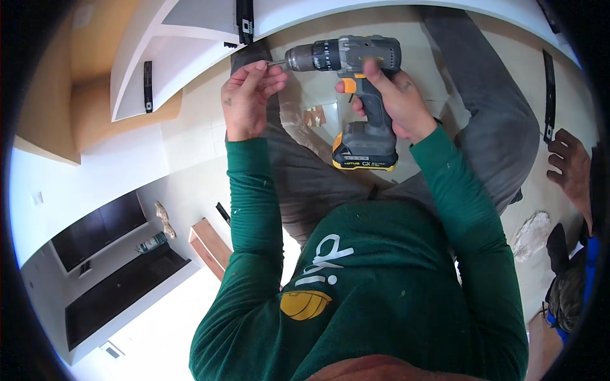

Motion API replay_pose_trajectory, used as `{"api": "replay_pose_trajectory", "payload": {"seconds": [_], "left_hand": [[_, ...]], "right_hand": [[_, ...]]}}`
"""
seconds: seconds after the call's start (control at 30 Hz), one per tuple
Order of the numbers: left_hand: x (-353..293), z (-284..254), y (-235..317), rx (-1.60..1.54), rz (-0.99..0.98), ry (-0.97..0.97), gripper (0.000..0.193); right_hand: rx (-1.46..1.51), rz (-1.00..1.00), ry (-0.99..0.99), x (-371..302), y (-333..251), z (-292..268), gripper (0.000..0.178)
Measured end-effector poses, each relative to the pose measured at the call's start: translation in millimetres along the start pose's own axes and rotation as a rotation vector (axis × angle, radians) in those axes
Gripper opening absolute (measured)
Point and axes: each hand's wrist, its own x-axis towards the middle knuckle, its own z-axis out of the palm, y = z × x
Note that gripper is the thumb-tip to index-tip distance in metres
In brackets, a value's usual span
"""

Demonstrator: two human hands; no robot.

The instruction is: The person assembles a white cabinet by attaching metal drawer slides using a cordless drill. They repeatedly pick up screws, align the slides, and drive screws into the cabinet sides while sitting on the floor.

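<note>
Both green-sleeved forearms rise from the lower edge, elbows bent, hands held level and near each other. The right hand (397, 95) is wrapped in a closed grip, forefinger extended upward. The left hand (248, 95) pinches its fingertips (270, 71) together, knuckles facing the camera.

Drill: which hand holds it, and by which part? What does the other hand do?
The right hand grips the drill by its handle. The left hand pinches the bit at the chuck's tip.

White cabinet panel (184, 57), co-worker's hand (569, 162)
</note>
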Motion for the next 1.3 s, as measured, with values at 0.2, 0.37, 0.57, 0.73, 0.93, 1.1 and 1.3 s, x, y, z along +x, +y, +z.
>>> {"api": "replay_pose_trajectory", "payload": {"seconds": [0.2,0.37,0.57,0.73,0.93,1.1,1.3], "left_hand": [[-4,-22,5,0.033,-0.141,-0.077,0.019],[0,-6,4,-0.031,-0.080,-0.015,0.019],[17,27,-9,-0.311,-0.061,-0.155,0.012],[22,54,-16,-0.287,0.022,-0.179,0.012],[10,37,-25,-0.120,-0.022,-0.031,0.014],[54,-8,-29,0.393,0.311,0.412,0.032],[99,-39,-22,1.031,0.456,0.462,0.046]], "right_hand": [[-0.051,0.093,-0.039,-2,-9,-2,0.060],[0.169,0.114,0.012,-6,-10,3,0.050],[0.355,0.031,-0.025,-4,2,5,0.042],[0.480,-0.050,-0.043,5,5,-5,0.046],[0.476,-0.078,-0.059,10,-1,-17,0.055],[0.428,-0.005,-0.020,24,-14,-9,0.062],[0.421,-0.023,0.059,68,-44,13,0.042]]}}
